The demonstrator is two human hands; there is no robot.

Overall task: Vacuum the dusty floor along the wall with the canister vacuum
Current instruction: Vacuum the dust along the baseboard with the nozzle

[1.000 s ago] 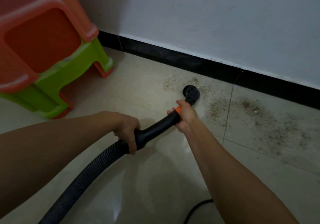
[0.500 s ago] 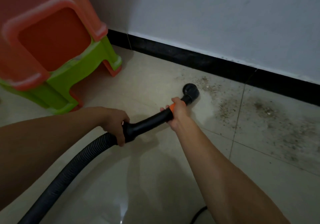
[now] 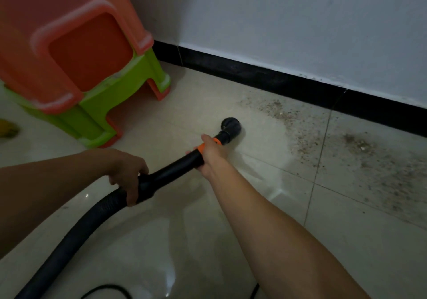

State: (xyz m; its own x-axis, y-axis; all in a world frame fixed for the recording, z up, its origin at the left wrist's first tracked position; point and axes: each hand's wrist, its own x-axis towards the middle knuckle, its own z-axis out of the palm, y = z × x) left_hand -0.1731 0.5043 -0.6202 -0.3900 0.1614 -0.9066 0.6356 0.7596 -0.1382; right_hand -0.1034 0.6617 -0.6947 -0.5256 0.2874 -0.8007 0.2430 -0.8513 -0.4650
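1. The left hand (image 3: 129,171) is gripping the black tube (image 3: 171,171) where the ribbed hose (image 3: 69,236) joins it, its fingers curling round that joint.
2. The right hand (image 3: 211,154) is holding the tube further forward, just behind the orange collar (image 3: 202,147). Its fingers are wrapping underneath (mostly hidden, so how tightly they are pressing cannot be told).
3. The round nozzle (image 3: 231,125) is sitting low on the floor (image 3: 184,241), near the black baseboard (image 3: 254,76) but apart from it, on a pale patch of tile.
4. That patch around and to the left of the nozzle is looking clean, so this stretch seems to be done.
5. A band of dust (image 3: 275,110) is lying just right of the nozzle along the baseboard. A heavier scatter (image 3: 360,146) is spreading across the next tile towards the right edge, so the larger part of the job appears to be waiting.
6. The stacked stools (image 3: 92,72) are standing to the left, well apart from the nozzle. The canister itself is not showing.
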